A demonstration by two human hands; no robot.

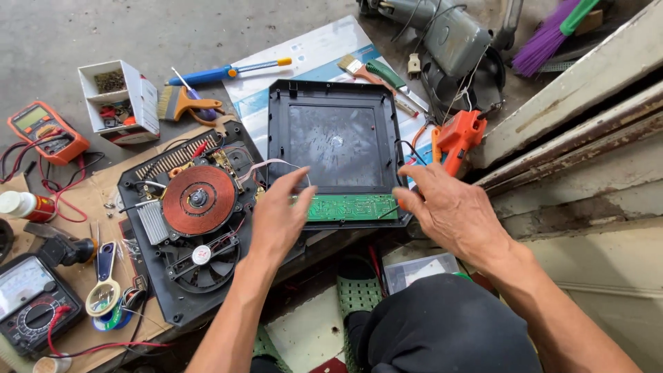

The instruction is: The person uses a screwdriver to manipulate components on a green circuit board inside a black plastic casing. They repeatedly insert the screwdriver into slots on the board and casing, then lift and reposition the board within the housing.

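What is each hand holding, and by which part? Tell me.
Nothing is clearly gripped. The left hand rests its fingers on the green circuit board in the black top cover; the right hand touches the cover's right edge.

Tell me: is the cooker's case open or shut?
Open. The top cover lies flipped beside the base, baring the copper coil, fan and green circuit board, which both hands are touching.
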